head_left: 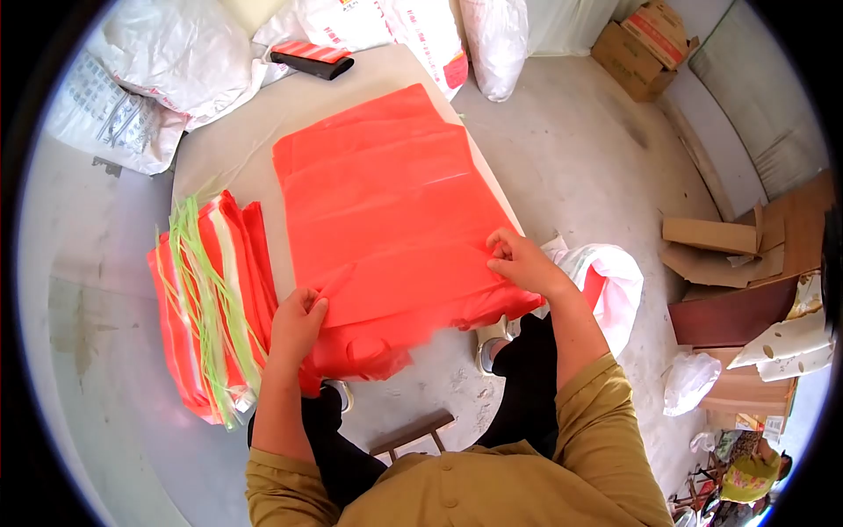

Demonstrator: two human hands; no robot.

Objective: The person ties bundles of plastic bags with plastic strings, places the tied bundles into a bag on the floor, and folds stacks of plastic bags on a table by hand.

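Note:
A stack of thin red plastic sheets (386, 202) covers much of the table in front of me, its near end hanging loosely over the edge toward my knees. At the lower left of the stack, my left hand (297, 323) pinches the red plastic between thumb and fingers. My right hand (525, 262) is closed on the right edge of the same plastic, thumb against fingertips. Between the hands the top sheet lies fairly flat, with creases. How many layers each hand grips cannot be seen.
Left of the stack lies a folded red-and-white bundle (193, 325) topped with green strips (206, 290). A black-and-orange folded piece (312, 60) rests at the table's far end. White sacks (189, 53) stand behind. An open white sack (606, 281) is at my right; cardboard boxes (641, 53) lie beyond.

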